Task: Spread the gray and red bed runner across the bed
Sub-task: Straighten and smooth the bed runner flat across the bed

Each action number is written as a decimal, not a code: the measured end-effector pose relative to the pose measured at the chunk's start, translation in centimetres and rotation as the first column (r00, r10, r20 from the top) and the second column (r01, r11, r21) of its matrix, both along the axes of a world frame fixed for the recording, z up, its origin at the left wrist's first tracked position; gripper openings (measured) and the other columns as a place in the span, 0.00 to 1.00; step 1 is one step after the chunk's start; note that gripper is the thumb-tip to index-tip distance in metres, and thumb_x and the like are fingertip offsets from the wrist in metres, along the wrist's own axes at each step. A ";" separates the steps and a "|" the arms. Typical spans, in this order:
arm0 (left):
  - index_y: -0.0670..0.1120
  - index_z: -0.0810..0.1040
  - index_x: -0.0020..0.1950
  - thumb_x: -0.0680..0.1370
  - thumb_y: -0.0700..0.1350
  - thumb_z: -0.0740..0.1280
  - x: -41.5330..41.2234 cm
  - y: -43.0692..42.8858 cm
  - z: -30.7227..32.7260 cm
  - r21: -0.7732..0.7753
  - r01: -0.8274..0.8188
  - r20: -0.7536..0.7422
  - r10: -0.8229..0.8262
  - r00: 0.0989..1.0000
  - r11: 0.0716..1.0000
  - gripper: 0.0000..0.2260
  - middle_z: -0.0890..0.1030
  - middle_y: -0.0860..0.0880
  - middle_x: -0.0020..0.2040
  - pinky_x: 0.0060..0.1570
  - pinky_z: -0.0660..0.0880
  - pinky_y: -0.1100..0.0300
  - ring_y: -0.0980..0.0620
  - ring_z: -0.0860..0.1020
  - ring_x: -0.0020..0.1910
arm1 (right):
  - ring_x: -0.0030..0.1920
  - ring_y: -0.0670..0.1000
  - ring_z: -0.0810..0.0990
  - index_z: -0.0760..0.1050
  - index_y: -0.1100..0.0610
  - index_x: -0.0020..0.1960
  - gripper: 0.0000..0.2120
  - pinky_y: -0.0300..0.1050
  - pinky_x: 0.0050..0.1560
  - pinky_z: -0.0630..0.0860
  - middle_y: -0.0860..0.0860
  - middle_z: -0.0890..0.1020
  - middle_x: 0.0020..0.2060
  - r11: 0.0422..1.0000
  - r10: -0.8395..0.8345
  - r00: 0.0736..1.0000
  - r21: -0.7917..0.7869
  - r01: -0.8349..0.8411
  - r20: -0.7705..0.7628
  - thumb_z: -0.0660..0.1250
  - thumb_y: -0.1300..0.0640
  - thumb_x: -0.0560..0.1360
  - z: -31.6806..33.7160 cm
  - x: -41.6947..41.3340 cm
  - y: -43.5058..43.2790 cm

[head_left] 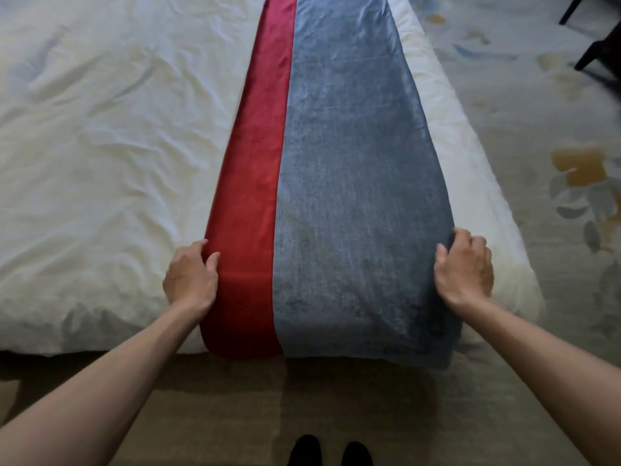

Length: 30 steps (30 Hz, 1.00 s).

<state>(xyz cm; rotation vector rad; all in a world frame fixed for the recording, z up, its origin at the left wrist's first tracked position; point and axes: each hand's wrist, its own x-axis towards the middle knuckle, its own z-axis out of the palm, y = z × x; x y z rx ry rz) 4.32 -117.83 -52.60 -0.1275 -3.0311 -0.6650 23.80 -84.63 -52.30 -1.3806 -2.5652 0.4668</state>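
The gray and red bed runner [339,183] lies stretched lengthwise over the white bed [100,146], running away from me, with its near end hanging over the bed's front edge. The red stripe is on the left and the wider gray part on the right. My left hand [191,274] pinches the red edge, thumb on top of the cloth. My right hand [465,267] grips the gray edge with curled fingers. Both hands sit near the front of the bed, one on each side of the runner.
The white duvet is wrinkled to the left of the runner. A patterned carpet [571,183] lies to the right of the bed, with dark furniture legs [594,45] at the top right. My two dark shoes [331,452] stand on the floor at the bed's front.
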 end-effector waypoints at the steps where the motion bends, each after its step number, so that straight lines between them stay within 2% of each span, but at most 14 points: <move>1: 0.46 0.75 0.63 0.77 0.49 0.64 -0.7 0.4 0.0 -0.020 -0.005 0.015 0.005 1.000 1.000 0.16 0.79 0.41 0.57 0.53 0.73 0.47 0.40 0.77 0.55 | 0.59 0.66 0.70 0.68 0.63 0.64 0.17 0.57 0.59 0.69 0.65 0.72 0.59 0.998 -0.035 0.999 -0.050 0.035 0.003 0.61 0.56 0.78 0.0 -0.7 0.6; 4: 0.43 0.74 0.64 0.78 0.48 0.64 -2.3 1.3 0.0 -0.047 -0.045 0.050 0.047 0.998 0.998 0.17 0.79 0.40 0.57 0.54 0.72 0.47 0.39 0.75 0.56 | 0.59 0.66 0.72 0.68 0.64 0.62 0.16 0.56 0.59 0.70 0.65 0.75 0.58 0.978 -0.126 0.992 -0.164 0.127 0.013 0.63 0.56 0.78 -0.2 -1.7 2.1; 7: 0.41 0.76 0.60 0.78 0.48 0.64 -3.3 1.7 -0.1 -0.078 -0.105 0.071 0.110 0.991 0.991 0.15 0.80 0.39 0.55 0.53 0.72 0.47 0.37 0.75 0.56 | 0.56 0.65 0.75 0.70 0.63 0.59 0.15 0.53 0.54 0.72 0.63 0.78 0.55 0.968 -0.162 0.986 -0.187 0.164 0.028 0.66 0.56 0.77 -0.6 -2.0 2.6; 12: 0.42 0.81 0.51 0.78 0.46 0.63 -3.2 1.6 -0.4 -0.143 -0.100 -0.021 0.098 0.995 0.985 0.10 0.81 0.38 0.47 0.46 0.73 0.48 0.36 0.78 0.48 | 0.51 0.65 0.78 0.75 0.63 0.53 0.10 0.52 0.49 0.73 0.63 0.80 0.49 0.976 -0.160 0.986 -0.144 0.164 0.043 0.67 0.57 0.75 -1.0 -1.8 2.9; 15: 0.41 0.81 0.50 0.78 0.45 0.63 -3.1 1.1 -0.5 -0.148 -0.088 -0.056 0.080 0.995 0.985 0.10 0.81 0.38 0.45 0.45 0.73 0.48 0.35 0.78 0.46 | 0.51 0.65 0.78 0.77 0.61 0.51 0.09 0.53 0.53 0.73 0.62 0.81 0.48 0.979 -0.176 0.983 -0.093 0.181 0.059 0.68 0.57 0.74 -0.9 -1.4 3.1; 18: 0.42 0.81 0.50 0.78 0.45 0.63 -2.8 1.1 -0.4 -0.116 -0.117 -0.048 0.112 0.993 0.986 0.10 0.82 0.38 0.46 0.45 0.73 0.48 0.36 0.78 0.46 | 0.51 0.63 0.78 0.76 0.59 0.49 0.07 0.54 0.56 0.68 0.61 0.81 0.48 0.978 -0.203 0.977 -0.038 0.206 0.066 0.67 0.56 0.74 -0.8 -1.1 2.8; 21: 0.43 0.81 0.52 0.78 0.45 0.63 -3.0 1.3 -0.3 -0.151 -0.133 -0.023 0.131 0.991 0.980 0.10 0.81 0.39 0.48 0.48 0.72 0.47 0.37 0.77 0.49 | 0.53 0.64 0.77 0.73 0.61 0.51 0.08 0.55 0.57 0.67 0.62 0.80 0.50 0.981 -0.195 0.975 0.040 0.192 0.105 0.66 0.57 0.74 -0.9 -1.6 2.2; 24: 0.40 0.77 0.59 0.76 0.42 0.65 -3.3 2.1 -0.5 -0.215 -0.008 -0.126 -0.019 0.992 0.977 0.14 0.77 0.36 0.55 0.54 0.68 0.43 0.35 0.73 0.54 | 0.57 0.66 0.73 0.72 0.64 0.58 0.15 0.58 0.58 0.67 0.66 0.74 0.57 0.984 -0.069 0.991 0.171 0.049 0.118 0.65 0.58 0.74 -0.6 -2.7 1.7; 26: 0.40 0.73 0.65 0.75 0.44 0.64 -3.2 3.7 -0.7 -0.213 0.196 -0.172 -0.234 0.957 0.957 0.19 0.73 0.35 0.62 0.60 0.66 0.42 0.35 0.71 0.60 | 0.63 0.66 0.69 0.69 0.64 0.65 0.22 0.58 0.63 0.64 0.66 0.69 0.64 0.965 0.157 0.979 0.193 -0.180 0.129 0.65 0.55 0.75 -0.5 -3.6 1.0; 28: 0.44 0.65 0.72 0.78 0.49 0.60 -3.1 5.5 -1.2 -0.225 0.403 -0.079 -0.429 0.900 0.887 0.23 0.65 0.38 0.72 0.69 0.58 0.44 0.38 0.63 0.70 | 0.72 0.62 0.60 0.62 0.60 0.73 0.27 0.57 0.70 0.58 0.64 0.61 0.72 0.907 0.361 0.904 0.140 -0.398 0.230 0.60 0.48 0.77 -0.9 -4.6 0.0; 30: 0.50 0.53 0.76 0.80 0.54 0.54 -3.2 6.7 -2.4 -0.225 0.495 0.080 -0.490 0.868 0.839 0.26 0.51 0.44 0.77 0.73 0.45 0.45 0.43 0.49 0.76 | 0.76 0.57 0.48 0.50 0.55 0.77 0.30 0.55 0.74 0.48 0.58 0.50 0.77 0.882 0.443 0.843 0.021 -0.471 0.306 0.50 0.43 0.80 -2.1 -5.1 -0.5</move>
